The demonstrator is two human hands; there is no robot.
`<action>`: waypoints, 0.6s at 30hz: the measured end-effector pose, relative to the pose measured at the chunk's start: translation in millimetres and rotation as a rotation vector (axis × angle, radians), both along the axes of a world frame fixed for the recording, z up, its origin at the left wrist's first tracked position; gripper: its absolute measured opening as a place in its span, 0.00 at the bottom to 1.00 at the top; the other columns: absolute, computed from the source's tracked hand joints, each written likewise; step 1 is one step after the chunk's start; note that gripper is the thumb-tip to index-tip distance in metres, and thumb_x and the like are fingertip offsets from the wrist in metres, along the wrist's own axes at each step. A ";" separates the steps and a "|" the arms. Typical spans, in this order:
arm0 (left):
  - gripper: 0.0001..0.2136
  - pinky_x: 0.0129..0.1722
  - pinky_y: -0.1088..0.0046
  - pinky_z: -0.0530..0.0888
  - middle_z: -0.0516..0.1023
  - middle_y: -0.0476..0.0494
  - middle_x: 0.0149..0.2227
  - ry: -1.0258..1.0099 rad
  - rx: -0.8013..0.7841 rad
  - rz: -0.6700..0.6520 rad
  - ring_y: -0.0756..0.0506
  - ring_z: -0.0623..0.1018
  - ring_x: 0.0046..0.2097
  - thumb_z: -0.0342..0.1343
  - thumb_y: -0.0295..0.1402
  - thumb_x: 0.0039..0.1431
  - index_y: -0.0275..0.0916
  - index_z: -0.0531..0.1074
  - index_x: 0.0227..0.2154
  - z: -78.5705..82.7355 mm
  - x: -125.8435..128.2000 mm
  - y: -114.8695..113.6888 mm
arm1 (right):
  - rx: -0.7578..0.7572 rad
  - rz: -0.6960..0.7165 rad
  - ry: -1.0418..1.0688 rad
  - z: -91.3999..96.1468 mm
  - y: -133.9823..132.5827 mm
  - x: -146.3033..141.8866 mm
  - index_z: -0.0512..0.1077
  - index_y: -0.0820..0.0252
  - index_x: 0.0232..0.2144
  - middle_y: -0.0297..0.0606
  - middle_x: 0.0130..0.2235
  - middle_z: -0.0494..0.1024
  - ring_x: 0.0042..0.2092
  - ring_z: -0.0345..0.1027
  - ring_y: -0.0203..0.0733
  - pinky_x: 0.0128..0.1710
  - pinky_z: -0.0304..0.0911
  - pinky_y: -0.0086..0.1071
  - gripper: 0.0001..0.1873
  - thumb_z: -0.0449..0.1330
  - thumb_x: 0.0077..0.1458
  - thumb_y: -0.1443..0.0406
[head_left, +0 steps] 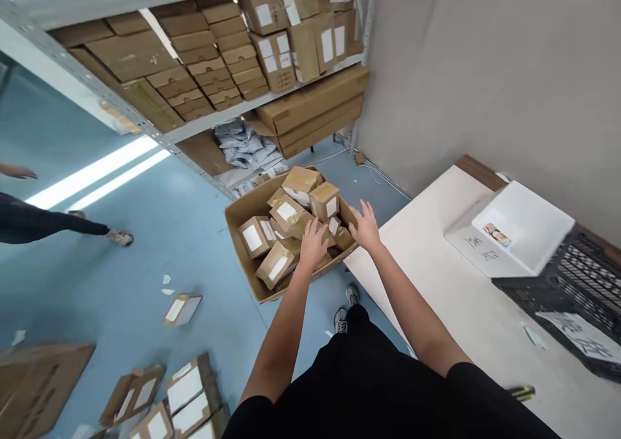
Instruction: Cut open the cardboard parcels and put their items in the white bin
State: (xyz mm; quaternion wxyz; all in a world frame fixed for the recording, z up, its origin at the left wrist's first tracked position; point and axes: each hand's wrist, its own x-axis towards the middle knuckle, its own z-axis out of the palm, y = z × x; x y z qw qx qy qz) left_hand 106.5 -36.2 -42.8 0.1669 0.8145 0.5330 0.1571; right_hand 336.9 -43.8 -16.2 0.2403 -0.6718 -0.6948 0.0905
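Both hands are reaching into the carton (241, 214) of boxes (252, 236).

The left hand (313, 242) is resting, fingers spread, on the boxes at the carton's middle. The right hand (365, 227) is hovering, also spread, at the carton's right edge, and neither is pinching anything. The boxes are lying loose and tilted inside the carton, which is sitting on the floor just left of the table (427, 258). I'd say they are looking light and stiff, with slick labels. Gripping one across two opposite flat faces seems safest, as the pile may shift.
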 end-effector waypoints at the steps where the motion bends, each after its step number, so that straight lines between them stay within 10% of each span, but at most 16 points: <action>1: 0.26 0.71 0.46 0.60 0.55 0.40 0.74 0.006 -0.007 0.020 0.31 0.54 0.75 0.57 0.31 0.63 0.43 0.68 0.64 -3.3 -4.8 8.2 | -0.009 0.018 -0.005 -1.9 13.8 -4.2 0.64 0.57 0.68 0.45 0.75 0.47 0.75 0.36 0.65 0.70 0.48 0.62 0.33 0.58 0.61 0.65; 18: 0.38 0.68 0.48 0.62 0.33 0.38 0.78 0.006 -0.483 0.341 0.25 0.54 0.74 0.64 0.31 0.59 0.44 0.59 0.71 -101.8 61.7 210.1 | -0.296 0.184 0.004 -111.0 225.4 3.1 0.57 0.54 0.72 0.47 0.76 0.43 0.74 0.38 0.65 0.68 0.52 0.61 0.40 0.60 0.59 0.66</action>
